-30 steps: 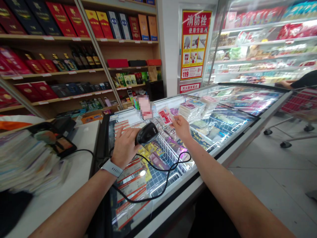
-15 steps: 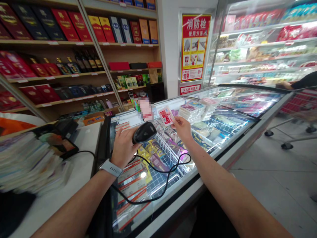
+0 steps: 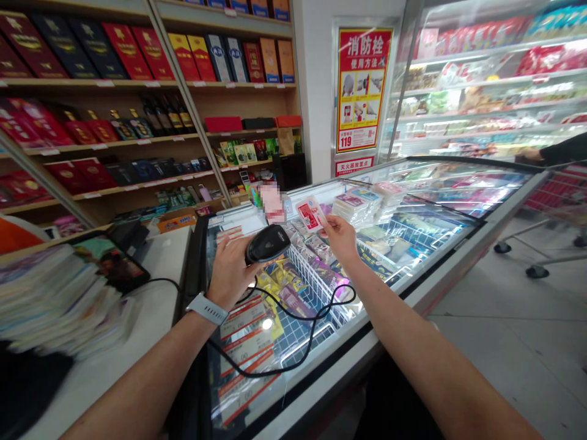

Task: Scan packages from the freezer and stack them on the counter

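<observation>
My left hand [image 3: 229, 264] is closed round a black barcode scanner [image 3: 269, 244], held over the glass top of a chest freezer. From the scanner a black cable [image 3: 314, 318] loops across the glass. In my right hand [image 3: 340, 238] is a small flat red-and-white packet [image 3: 310, 215], pinched at its lower right edge, its printed face toward me. The packet is a little to the right of and beyond the scanner, apart from it. Past my right hand, stacks of similar flat packets [image 3: 355, 205] lie on the freezer glass.
The freezer [image 3: 413, 304] holds wire baskets of bagged goods, with price labels [image 3: 250, 339] under the near glass. A stack of papers [image 3: 59, 299] and a phone-like screen [image 3: 107, 260] are on the left counter. Behind are shelves of boxes; at right, a shopping cart [image 3: 557, 201] and a person's arm [image 3: 564, 150].
The view has shifted slightly, so the shelves sit a little further right. Both hands keep their hold on the scanner and the packet, nearly unmoved.
</observation>
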